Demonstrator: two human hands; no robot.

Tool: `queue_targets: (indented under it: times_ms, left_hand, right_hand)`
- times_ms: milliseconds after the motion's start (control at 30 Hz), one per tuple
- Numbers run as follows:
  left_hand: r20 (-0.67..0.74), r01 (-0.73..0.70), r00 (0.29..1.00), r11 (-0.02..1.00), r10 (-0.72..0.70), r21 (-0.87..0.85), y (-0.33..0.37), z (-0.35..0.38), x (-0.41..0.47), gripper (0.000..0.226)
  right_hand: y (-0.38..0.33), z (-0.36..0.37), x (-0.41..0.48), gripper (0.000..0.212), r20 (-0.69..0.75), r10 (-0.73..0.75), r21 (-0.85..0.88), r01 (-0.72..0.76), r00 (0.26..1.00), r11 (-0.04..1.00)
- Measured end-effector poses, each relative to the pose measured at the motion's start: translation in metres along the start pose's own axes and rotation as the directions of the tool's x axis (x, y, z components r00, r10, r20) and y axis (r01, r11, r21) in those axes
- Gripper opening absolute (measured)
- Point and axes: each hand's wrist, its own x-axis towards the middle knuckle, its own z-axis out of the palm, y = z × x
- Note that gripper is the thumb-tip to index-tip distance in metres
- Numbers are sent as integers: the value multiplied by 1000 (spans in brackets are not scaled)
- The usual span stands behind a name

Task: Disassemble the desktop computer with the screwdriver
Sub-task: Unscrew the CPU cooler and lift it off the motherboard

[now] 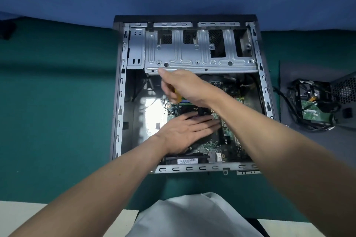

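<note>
Working inside the opened desktop computer [119, 102], which lies on its side on the green surface [57, 102].

One right hand [185, 86] is curled round a yellow-handled screwdriver [178, 98], its forefinger stretched out to the near lip of the silver drive cage [192, 57]; the tool's shaft is hidden behind the hand. One left hand [183, 134] lies flat with straight fingers on the dark part in the middle of the green motherboard [229, 134], gripping nothing. A single white barcode label [187, 161] sits at the case's near edge, its print too small to read. The case holds that one board and the cage across its far end. Well apart to the right, on a grey mat [289, 82], sit one perforated power supply [344, 90], a tangle of black cables [294, 100] and one hard drive [312, 111], circuit side up.
</note>
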Motion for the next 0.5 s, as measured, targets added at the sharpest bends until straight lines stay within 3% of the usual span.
queue_targets:
  times_ms: [67, 100, 167, 200, 267, 333, 433, 500]
  left_hand:
    - [13, 14, 1000, 999, -15, 42, 0, 1, 0, 66]
    - [15, 22, 1000, 998, -23, 57, 0, 1, -1, 65]
    - [1, 10, 1000, 997, -10, 79, 1, 0, 0, 60]
    - [-18, -1, 1000, 998, 2, 68, 1, -3, -1, 59]
    - [-59, -23, 998, 999, 26, 42, 2, -7, -2, 62]
    - [-45, -24, 999, 997, 27, 70, 0, -4, -2, 64]
    - [-45, 3, 999, 997, 0, 75, -1, 2, -1, 66]
    - [-45, 10, 999, 998, -8, 60, 1, 3, -2, 68]
  right_hand:
    - [1, 3, 1, 46, -226, -74, -182, 33, 971, 983]
    - [4, 6, 1, 42, -356, -96, -147, 46, 929, 988]
    - [12, 12, 0, 43, -516, -47, 113, 122, 855, 986]
    - [15, 15, -2, 46, -525, -10, 270, 177, 851, 947]
    - [19, 17, -5, 54, -462, 15, 503, 248, 887, 828]
    - [21, 10, -6, 59, -307, -43, 557, 216, 951, 802]
    - [14, -3, -1, 65, 72, -87, 368, 55, 994, 928]
    - [6, -3, 5, 64, 75, -29, 260, 8, 997, 966]
